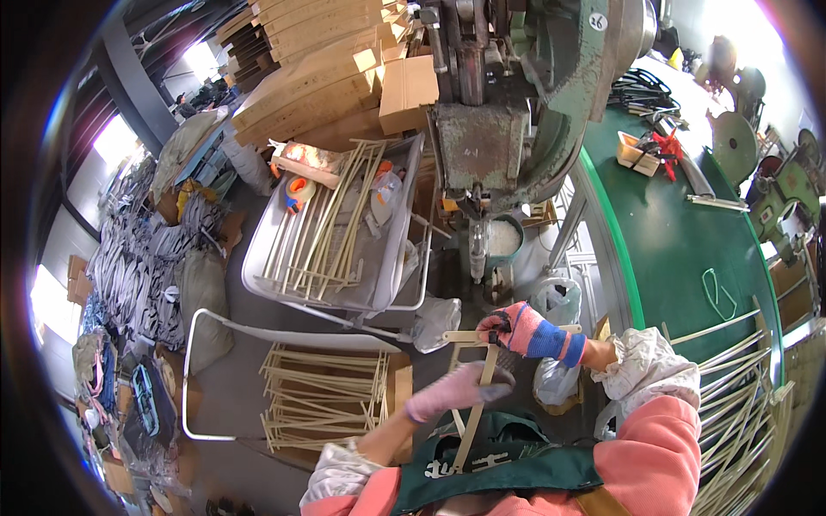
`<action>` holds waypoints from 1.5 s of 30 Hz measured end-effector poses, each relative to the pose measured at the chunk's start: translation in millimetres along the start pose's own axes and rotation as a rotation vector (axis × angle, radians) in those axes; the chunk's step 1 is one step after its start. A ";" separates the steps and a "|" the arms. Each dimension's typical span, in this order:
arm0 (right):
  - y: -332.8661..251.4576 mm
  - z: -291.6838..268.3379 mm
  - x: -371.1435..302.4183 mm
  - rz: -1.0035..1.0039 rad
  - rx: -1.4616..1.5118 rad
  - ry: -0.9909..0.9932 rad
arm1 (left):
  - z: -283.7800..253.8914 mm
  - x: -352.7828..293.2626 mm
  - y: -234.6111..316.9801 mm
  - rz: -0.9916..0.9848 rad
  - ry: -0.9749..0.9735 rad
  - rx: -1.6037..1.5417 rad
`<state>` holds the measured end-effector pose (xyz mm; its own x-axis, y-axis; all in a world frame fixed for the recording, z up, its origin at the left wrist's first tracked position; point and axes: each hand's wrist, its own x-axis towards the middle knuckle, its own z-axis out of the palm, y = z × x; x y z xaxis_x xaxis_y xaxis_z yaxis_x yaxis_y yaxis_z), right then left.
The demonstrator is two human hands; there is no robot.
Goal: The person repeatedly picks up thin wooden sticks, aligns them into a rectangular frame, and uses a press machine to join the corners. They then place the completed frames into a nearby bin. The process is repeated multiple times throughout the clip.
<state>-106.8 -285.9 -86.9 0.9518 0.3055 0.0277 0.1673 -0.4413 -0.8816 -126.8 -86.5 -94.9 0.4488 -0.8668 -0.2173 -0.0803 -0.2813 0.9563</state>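
Observation:
A cream frame of narrow strips (472,423) is in front of my green apron, one strip running crosswise at its top and others slanting down toward me. My right hand (527,332), in a pink and blue striped glove, is closed on the top of the frame, where a small black part shows at the fingertips. My left hand (454,391), in a pink glove with grey fingertips, is beside the slanting strip. Its fingers are blurred and partly behind that strip, so its grip is unclear. Beyond my hands stands a worn green press machine (482,146).
Left, a white tub (400,284) holds cream strips and tape rolls. Nearer, more cream frames (323,396) lie stacked on cardboard beside a bent white rail (191,370). A green-topped table (662,249) runs along the right, with a pile of strips (731,413) nearer me.

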 end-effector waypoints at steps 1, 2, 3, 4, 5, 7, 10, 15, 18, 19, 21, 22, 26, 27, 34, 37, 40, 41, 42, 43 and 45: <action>3.4 -6.3 3.1 0.011 -0.034 0.016 | 1.2 9.4 -2.2 -0.083 0.042 -0.111; 6.7 -15.4 5.5 0.023 -0.043 -0.007 | 0.0 16.4 -7.9 -0.087 0.087 -0.237; 10.3 -26.4 9.8 0.175 0.031 0.058 | -5.9 24.3 -15.3 -0.131 0.117 -0.337; 13.9 -40.9 12.4 0.225 0.210 0.133 | -14.6 28.3 -23.8 -0.046 0.269 -0.565; 16.8 -49.5 15.9 0.274 0.247 0.225 | -32.8 38.2 -31.5 -0.026 0.430 -0.621; 22.4 -57.3 25.3 0.392 0.269 0.334 | -66.0 71.3 -41.1 0.061 0.678 -0.865; 29.8 -48.7 42.7 0.367 0.540 0.331 | -94.3 131.7 -43.7 0.139 0.925 -0.948; 33.1 -36.0 77.9 0.447 0.605 0.538 | -107.5 174.8 -32.3 -0.073 0.904 -0.715; 32.1 -31.7 86.1 0.484 0.713 0.614 | -112.8 178.1 -28.1 0.018 0.850 -0.769; 36.5 -33.3 84.8 0.476 0.748 0.580 | -115.1 179.0 -28.8 -0.023 0.859 -0.764; 61.2 -37.9 83.9 0.433 0.762 0.459 | -119.7 181.8 -33.5 -0.033 0.841 -0.749; 81.6 -37.9 81.9 0.393 0.815 0.360 | -122.6 183.3 -37.3 -0.121 0.847 -0.708; 235.0 -73.5 116.9 0.402 0.113 0.178 | -127.9 183.5 -51.8 -0.122 0.767 -0.796; 280.2 -74.1 133.5 0.397 -0.304 0.088 | -129.2 182.7 -52.9 -0.142 0.744 -0.835; 409.9 -41.5 157.6 0.382 -0.387 0.141 | -128.3 170.8 -34.0 -0.202 0.730 -0.634; 371.4 -55.6 129.4 0.356 -0.218 0.104 | -122.0 164.7 -32.1 -0.165 0.704 -0.593; 335.7 -68.2 107.3 0.370 -0.135 0.088 | -114.4 160.7 -36.8 -0.059 0.706 -0.691; 328.3 -70.6 102.2 0.375 -0.123 0.089 | -112.6 159.3 -38.8 -0.032 0.698 -0.760; 323.4 -71.2 99.3 0.384 -0.117 0.088 | -109.9 159.9 -40.4 -0.015 0.721 -0.780; 320.2 -71.2 97.4 0.386 -0.113 0.091 | -108.3 159.5 -41.7 0.059 0.722 -0.718; 317.7 -68.7 95.8 0.383 -0.105 0.094 | -105.5 160.7 -42.8 0.117 0.747 -0.656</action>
<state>55.2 -454.8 -332.0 0.9688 0.0260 -0.2463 -0.1832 -0.5938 -0.7835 42.6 -170.3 -150.1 0.9316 -0.3301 -0.1520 0.2466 0.2672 0.9315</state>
